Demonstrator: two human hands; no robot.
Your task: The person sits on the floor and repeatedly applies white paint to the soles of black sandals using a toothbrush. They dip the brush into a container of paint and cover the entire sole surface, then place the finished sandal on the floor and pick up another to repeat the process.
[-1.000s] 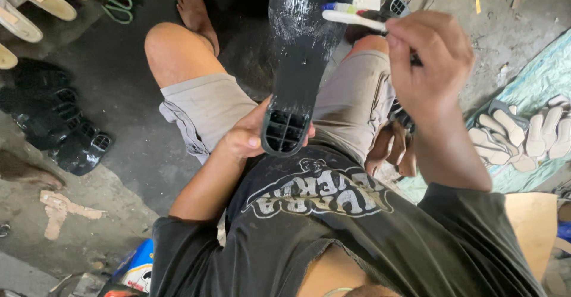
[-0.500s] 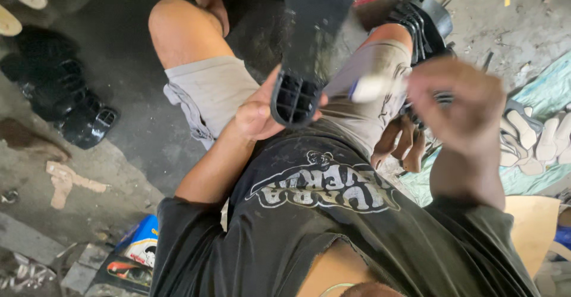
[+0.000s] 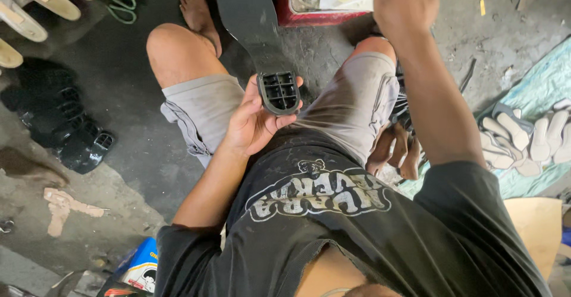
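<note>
Left hand [image 3: 257, 118] still cups the heel end of the black shoe sole [image 3: 256, 35], fingers clamped around it above the lap. Right hand [image 3: 404, 2] has lifted away toward the red container [image 3: 324, 5]; whether it grips anything can't be told.

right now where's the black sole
In the head view the black sole is centre-left, its heel cupped in the left hand above the lap. It runs up between the knees toward the red can.
</note>
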